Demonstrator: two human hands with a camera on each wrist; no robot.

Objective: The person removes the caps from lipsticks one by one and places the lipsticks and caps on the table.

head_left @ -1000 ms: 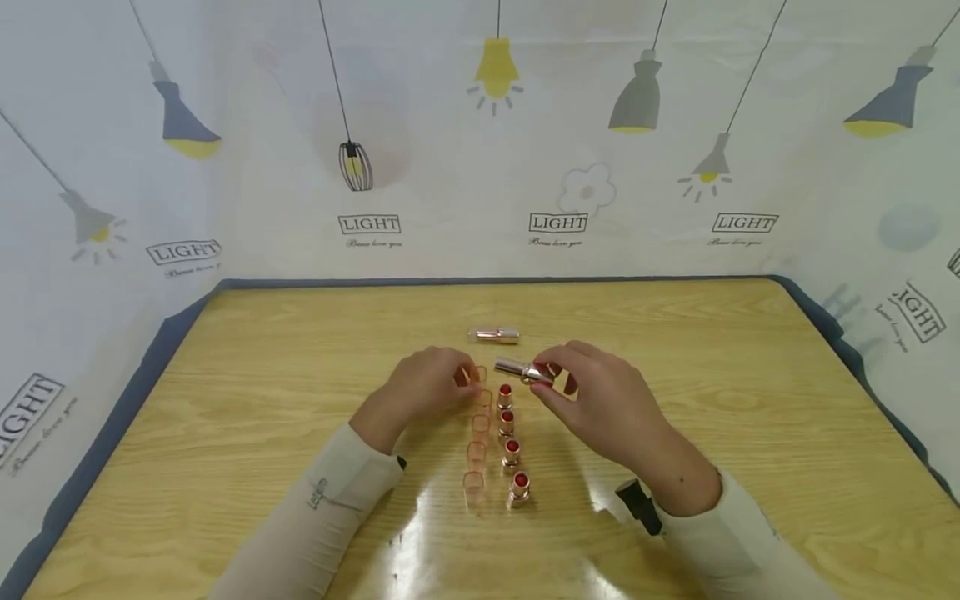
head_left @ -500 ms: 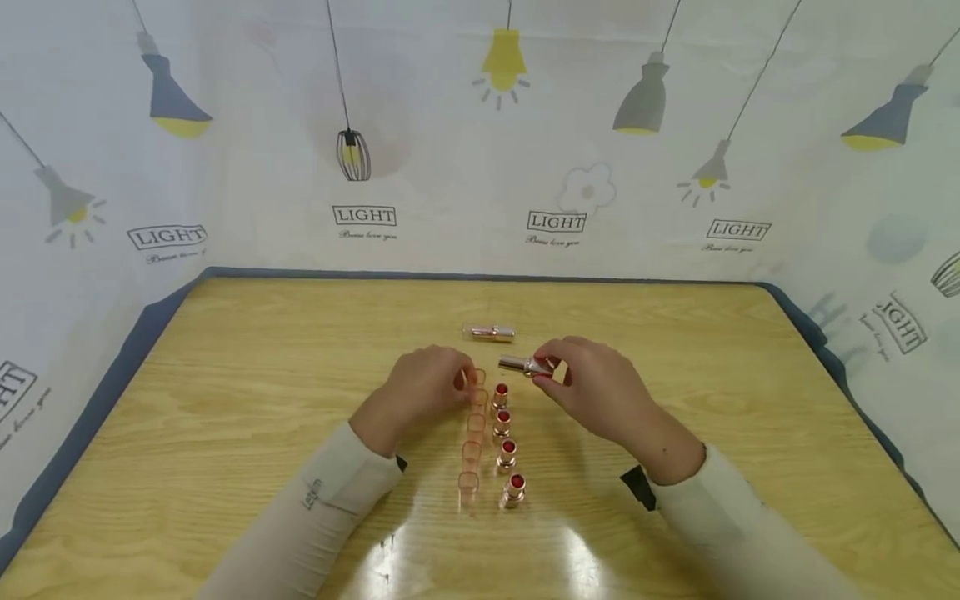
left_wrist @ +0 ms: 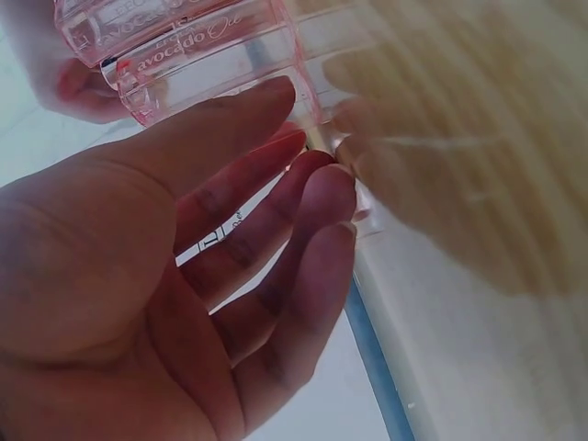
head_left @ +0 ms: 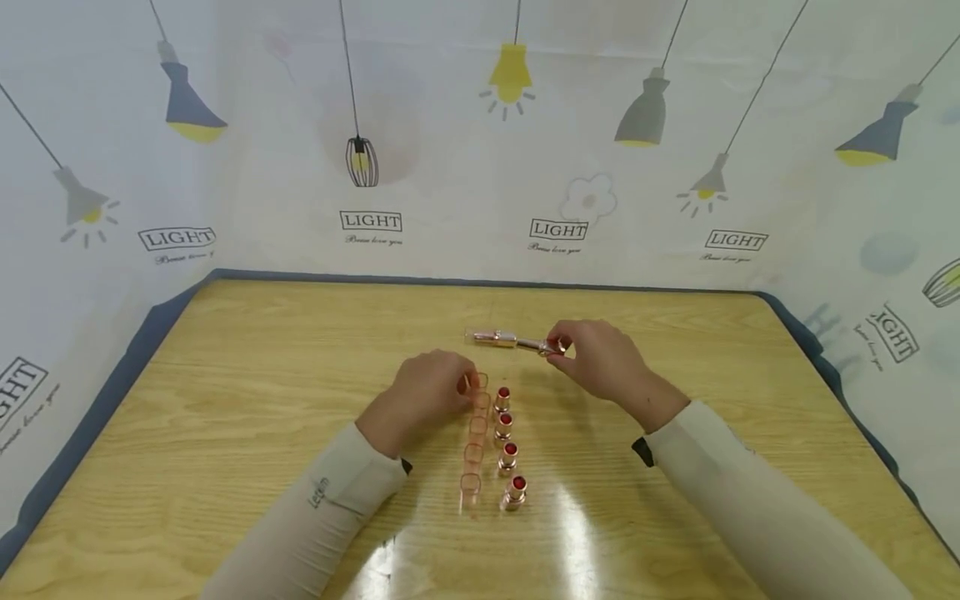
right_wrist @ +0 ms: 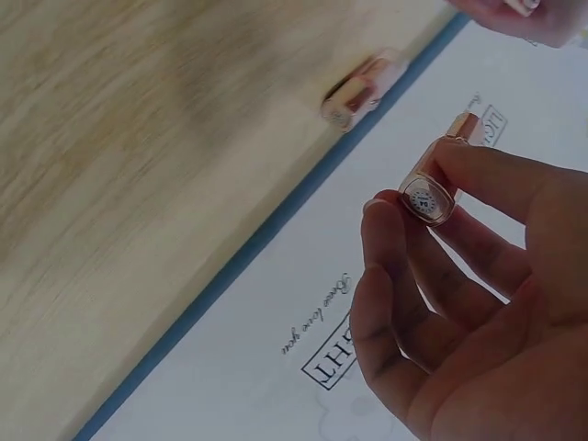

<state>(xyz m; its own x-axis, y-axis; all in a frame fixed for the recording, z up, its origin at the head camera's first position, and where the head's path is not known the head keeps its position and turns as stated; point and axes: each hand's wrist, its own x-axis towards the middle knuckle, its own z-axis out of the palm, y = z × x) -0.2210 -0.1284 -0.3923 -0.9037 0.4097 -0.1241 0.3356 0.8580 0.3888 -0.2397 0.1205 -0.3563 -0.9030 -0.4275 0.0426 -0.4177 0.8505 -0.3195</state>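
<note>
My right hand (head_left: pixel 603 358) pinches a rose-gold lipstick tube (head_left: pixel 534 344) between thumb and fingers; in the right wrist view the labelled end of that tube (right_wrist: pixel 425 199) faces the camera. The tube points left, its tip close to a capped lipstick (head_left: pixel 495 337) lying on its side. My left hand (head_left: pixel 426 383) is at the far end of a row of clear pink caps (head_left: pixel 473 454), thumb and fingertips on the farthest one. In the left wrist view, lettering shows on the caps (left_wrist: pixel 197 50). Several uncapped red lipsticks (head_left: pixel 508 457) stand upright in a row right of the caps.
Everything stands on a wood-grain table (head_left: pixel 262 400). A blue edging (head_left: pixel 420 280) runs along its back, below a white wall covering (head_left: pixel 450 150) printed with lamps. Bare table surface extends to both sides of the rows.
My right hand has moved away toward the back of the table with the lipstick tube, closer to the lying lipstick. My left hand stays at the far cap. The view has shifted slightly.
</note>
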